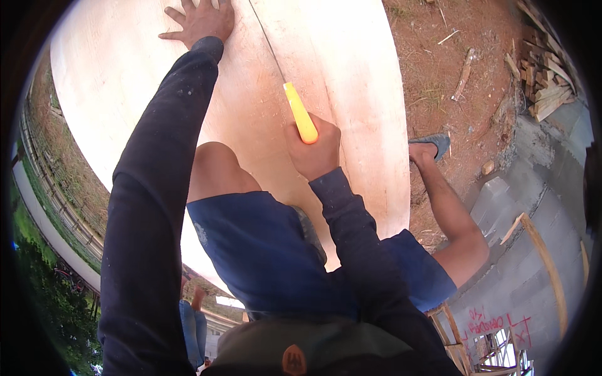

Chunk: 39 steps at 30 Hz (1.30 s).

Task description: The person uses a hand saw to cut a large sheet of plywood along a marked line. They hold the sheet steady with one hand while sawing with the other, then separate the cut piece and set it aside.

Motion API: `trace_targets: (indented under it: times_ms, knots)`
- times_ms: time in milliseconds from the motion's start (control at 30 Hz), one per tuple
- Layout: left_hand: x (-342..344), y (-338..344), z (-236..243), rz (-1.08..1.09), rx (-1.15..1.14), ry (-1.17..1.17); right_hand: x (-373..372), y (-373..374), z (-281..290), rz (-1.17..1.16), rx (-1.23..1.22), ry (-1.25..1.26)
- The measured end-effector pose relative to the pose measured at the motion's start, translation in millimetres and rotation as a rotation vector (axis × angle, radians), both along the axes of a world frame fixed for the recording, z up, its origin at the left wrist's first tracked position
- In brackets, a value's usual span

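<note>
A pale plywood sheet [364, 113] spreads out before me, with my left knee resting on it. My left hand [208, 24] lies flat near its far edge, fingers spread, left of a thin dark blade. That blade belongs to a yellow-handled saw [300, 111], seen almost edge-on and slanting away to the upper left. Wrapped round the handle's near end is my right hand [315, 150], closed and low over the sheet. The saw's far end is out of view, and I cannot tell how deep the blade sits in the wood.
Reddish bare ground [451, 62] with wood scraps borders the sheet on the right, where my right foot [429, 148] stands. Beyond it are a pile of wood offcuts [549, 88] and a grey concrete surface [520, 194]. A person in blue [193, 332] shows at the lower left.
</note>
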State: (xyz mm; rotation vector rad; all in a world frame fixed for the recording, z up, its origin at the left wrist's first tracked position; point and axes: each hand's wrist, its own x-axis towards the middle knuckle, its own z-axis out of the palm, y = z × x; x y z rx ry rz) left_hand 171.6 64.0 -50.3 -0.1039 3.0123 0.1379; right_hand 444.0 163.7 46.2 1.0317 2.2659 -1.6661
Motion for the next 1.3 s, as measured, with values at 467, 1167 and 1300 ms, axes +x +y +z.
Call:
trace_targets:
  times_ms: [467,1167,1300]
  knots:
    - [-5.9,11.6,10.8,-0.011,-0.046,-0.012,-44.6,5.0,-12.3,-0.013,0.118,0.013]
    - [-3.0,-7.2,1.0,0.001,-0.028,0.005,66.6,-1.7,22.2,-0.049,-0.112,0.021]
    - [-2.3,-10.2,-2.4,0.011,-0.025,-0.011,197.9,2.4,115.5,0.182,0.077,-0.015]
